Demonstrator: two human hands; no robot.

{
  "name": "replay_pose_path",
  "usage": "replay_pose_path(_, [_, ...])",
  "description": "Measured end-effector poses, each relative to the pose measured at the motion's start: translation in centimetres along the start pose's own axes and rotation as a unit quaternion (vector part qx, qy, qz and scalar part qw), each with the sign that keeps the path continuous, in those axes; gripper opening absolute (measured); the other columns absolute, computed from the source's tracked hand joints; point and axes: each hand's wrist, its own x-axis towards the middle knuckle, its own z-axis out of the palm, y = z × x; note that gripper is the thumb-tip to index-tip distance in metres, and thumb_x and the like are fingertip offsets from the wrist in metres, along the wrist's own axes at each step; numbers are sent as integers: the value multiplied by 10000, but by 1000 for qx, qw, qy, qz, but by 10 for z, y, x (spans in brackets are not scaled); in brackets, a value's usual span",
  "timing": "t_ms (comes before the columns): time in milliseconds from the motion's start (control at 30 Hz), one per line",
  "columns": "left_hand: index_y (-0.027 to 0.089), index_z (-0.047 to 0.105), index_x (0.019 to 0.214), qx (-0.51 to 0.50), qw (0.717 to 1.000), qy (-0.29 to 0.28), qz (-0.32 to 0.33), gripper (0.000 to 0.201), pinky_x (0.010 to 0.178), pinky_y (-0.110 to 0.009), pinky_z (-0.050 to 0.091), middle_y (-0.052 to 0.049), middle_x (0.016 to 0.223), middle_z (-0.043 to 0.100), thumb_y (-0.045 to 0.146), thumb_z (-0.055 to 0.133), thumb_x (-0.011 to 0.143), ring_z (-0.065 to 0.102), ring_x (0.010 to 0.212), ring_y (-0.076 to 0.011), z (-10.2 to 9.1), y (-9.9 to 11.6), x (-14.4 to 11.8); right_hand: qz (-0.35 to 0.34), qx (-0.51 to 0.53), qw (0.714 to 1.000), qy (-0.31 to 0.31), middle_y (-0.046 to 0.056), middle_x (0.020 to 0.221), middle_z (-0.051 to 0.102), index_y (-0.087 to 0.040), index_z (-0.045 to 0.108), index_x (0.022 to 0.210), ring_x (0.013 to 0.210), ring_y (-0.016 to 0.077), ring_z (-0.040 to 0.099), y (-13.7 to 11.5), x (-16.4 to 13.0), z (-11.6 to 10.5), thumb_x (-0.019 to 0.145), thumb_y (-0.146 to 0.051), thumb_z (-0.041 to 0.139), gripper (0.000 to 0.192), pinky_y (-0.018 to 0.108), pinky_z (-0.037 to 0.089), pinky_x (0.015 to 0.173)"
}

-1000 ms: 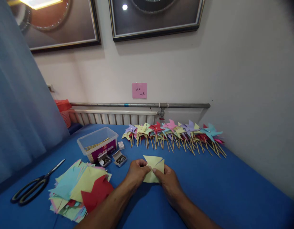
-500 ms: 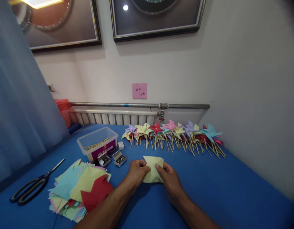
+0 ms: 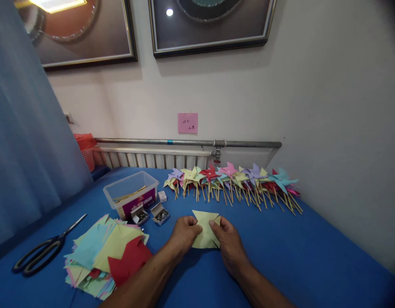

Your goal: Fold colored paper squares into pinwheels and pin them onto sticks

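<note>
Both hands (image 3: 183,235) pinching — thumbs (image 3: 216,229) uppermost.

Right side: broad bare tabletop (image 3: 316,252) beyond the right-hand grip (image 3: 231,244); widest way through
Far side: open strip between the yellow paper (image 3: 205,239) and the pinwheels (image 3: 228,170); their sticks (image 3: 263,194) jut toward it, and the row bars the way to the wall (image 3: 332,119)
Left-hand grip (image 3: 184,235): narrow gap to the nearest of 2 open pin boxes (image 3: 160,215); a small white box (image 3: 162,196) and plastic tub (image 3: 144,202) crowd in behind
Paper pile (image 3: 91,244): blocks the near left; contact with the left forearm (image 3: 155,267) unclear
Scissors (image 3: 50,248): left of the pile; slim lane between
Curtain (image 3: 27,128): closes the far left
</note>
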Motion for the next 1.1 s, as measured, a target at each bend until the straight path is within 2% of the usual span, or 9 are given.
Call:
replay_pose_path(400, [180, 485, 576, -16, 1000, -6, -13, 165, 422, -208, 268, 58, 443, 480, 83, 578, 673, 377, 389, -75, 1, 2, -2, -37, -59, 997, -17, 29, 775, 736, -215, 610, 870, 663, 220, 670, 1, 3, -1, 680, -543, 783, 417, 316, 524, 599])
replay_pose_path(600, [184, 473, 578, 31, 999, -2, 18, 176, 429, -203, 271, 61, 469, 477, 71, 576, 663, 386, 418, -73, 4, -8, 1, -55, -121, 989, 62, -37, 607, 627, -229, 582, 825, 495, 162, 548, -1, 4, -1, 687, -522, 751, 366, 267, 445, 469])
replay_pose_path(700, [182, 491, 601, 33, 999, -1, 21, 150, 434, -200, 272, 62, 485, 486, 99, 601, 661, 388, 425, -72, 3, -16, 6, -82, -191, 975, 73, -29, 621, 618, -236, 572, 776, 515, 163, 542, -6, 3, 0, 716, -461, 709, 269, 265, 437, 475])
replay_pose_path(800, [180, 494, 608, 17, 1000, -8, 18, 141, 434, -201, 270, 59, 484, 491, 117, 609, 659, 387, 419, -72, 2, -18, 8, -130, -265, 953, 74, 10, 752, 670, -240, 573, 765, 628, 193, 603, -10, 1, 0, 743, -426, 661, 207, 298, 492, 573])
replay_pose_path(867, [179, 493, 603, 6, 1000, -13, 15, 138, 433, -203, 269, 56, 474, 488, 119, 605, 658, 385, 413, -73, 0, -16, 8, -183, -309, 932, 60, 41, 891, 692, -238, 588, 770, 808, 224, 645, -11, -1, 1, 765, -402, 647, 174, 334, 521, 738])
replay_pose_path(933, [177, 493, 597, -5, 1000, -12, 10, 137, 434, -205, 270, 56, 464, 482, 122, 604, 657, 381, 406, -73, -1, -12, 6, -226, -336, 914, 36, 60, 1007, 686, -236, 615, 798, 979, 246, 634, -11, -2, 1, 787, -392, 648, 160, 360, 499, 874])
replay_pose_path(1000, [174, 494, 589, -17, 1000, -9, 5, 139, 436, -204, 272, 56, 458, 479, 116, 602, 654, 380, 401, -70, -1, -7, 4, -234, -349, 908, 9, 69, 1056, 677, -233, 644, 835, 1038, 251, 619, -12, -4, 1, 815, -414, 642, 182, 358, 488, 905])
replay_pose_path(1100, [172, 491, 570, -22, 1000, -4, -2, 146, 427, -203, 258, 58, 444, 468, 84, 588, 635, 373, 392, -66, -1, 0, 0, -212, -337, 917, -21, 71, 1054, 689, -226, 680, 898, 992, 238, 634, -14, -6, 1, 897, -474, 547, 281, 333, 488, 875])
